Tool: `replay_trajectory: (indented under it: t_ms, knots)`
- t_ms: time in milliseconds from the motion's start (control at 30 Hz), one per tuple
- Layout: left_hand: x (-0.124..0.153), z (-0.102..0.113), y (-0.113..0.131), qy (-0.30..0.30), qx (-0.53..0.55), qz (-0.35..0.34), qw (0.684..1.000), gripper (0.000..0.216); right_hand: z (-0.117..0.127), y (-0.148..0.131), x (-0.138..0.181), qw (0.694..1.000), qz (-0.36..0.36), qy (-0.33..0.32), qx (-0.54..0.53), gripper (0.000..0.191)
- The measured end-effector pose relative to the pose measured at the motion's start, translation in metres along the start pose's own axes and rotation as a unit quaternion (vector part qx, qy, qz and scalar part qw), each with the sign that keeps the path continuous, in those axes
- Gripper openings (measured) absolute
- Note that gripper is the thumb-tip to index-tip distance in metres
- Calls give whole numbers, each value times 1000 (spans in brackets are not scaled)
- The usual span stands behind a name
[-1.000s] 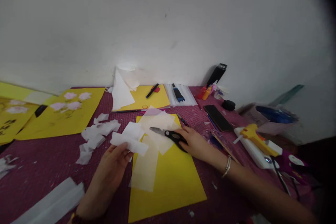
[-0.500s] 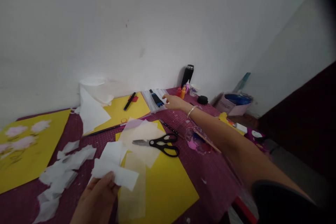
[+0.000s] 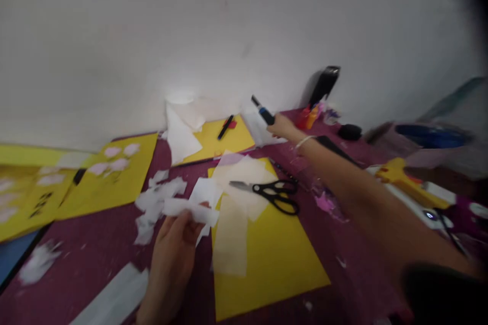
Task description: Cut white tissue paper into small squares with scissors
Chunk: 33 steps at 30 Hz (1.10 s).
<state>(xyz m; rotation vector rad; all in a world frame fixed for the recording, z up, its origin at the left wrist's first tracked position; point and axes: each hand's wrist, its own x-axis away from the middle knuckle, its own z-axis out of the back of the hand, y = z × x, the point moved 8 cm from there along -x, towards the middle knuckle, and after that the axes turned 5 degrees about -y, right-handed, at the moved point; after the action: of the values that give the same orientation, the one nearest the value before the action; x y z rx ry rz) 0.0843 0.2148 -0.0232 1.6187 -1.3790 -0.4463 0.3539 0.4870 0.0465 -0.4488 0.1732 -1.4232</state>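
My left hand [image 3: 177,236] pinches a strip of white tissue paper [image 3: 190,208] above the table. More white tissue [image 3: 206,190] lies just beyond it. My right hand [image 3: 284,127] is stretched toward the wall, its fingers closed on a slim black-and-blue object [image 3: 263,110]; blur hides its exact kind. Black-handled scissors [image 3: 272,193] rest with slightly parted blades on translucent paper [image 3: 232,233], which overlaps a yellow sheet [image 3: 274,264].
Torn tissue [image 3: 160,203] lies left of centre, near yellow sheets with pink flowers [image 3: 125,183]. A black marker [image 3: 225,127] lies on yellow paper at the back. Paint bottles [image 3: 310,118] and a black flask [image 3: 325,85] stand back right, with a bin [image 3: 412,147] beyond.
My right hand has closed on the black-and-blue object and lifted it off the white sheet. My left hand still holds the tissue strip. The view has swung left.
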Motion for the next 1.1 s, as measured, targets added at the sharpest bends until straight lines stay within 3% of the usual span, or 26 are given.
replay_trajectory:
  t_ms: [100,200,233,300,367,567,800,1100]
  knots:
    - [1,4,-1,56,19,-9,998,9,-1,2,51,992,85,-20,-86,44]
    - [0,6,-4,81,38,-4,996,7,-23,3,137,942,169,-170,-233,51]
    - [0,6,-4,87,43,-3,995,7,-32,3,167,925,192,-215,-246,55]
    - [0,6,-4,99,50,1,994,7,-45,4,212,917,220,-246,-226,56]
    - [-1,7,-6,108,56,15,992,10,-63,3,235,906,234,-286,-208,55]
    - [0,6,-9,106,61,39,992,17,-90,-7,228,885,252,-326,-215,53]
    - [2,3,-7,96,22,27,995,10,-96,-13,232,857,269,-364,-247,54]
    - [6,-4,-11,59,-16,19,998,3,-96,-16,231,854,276,-362,-250,52]
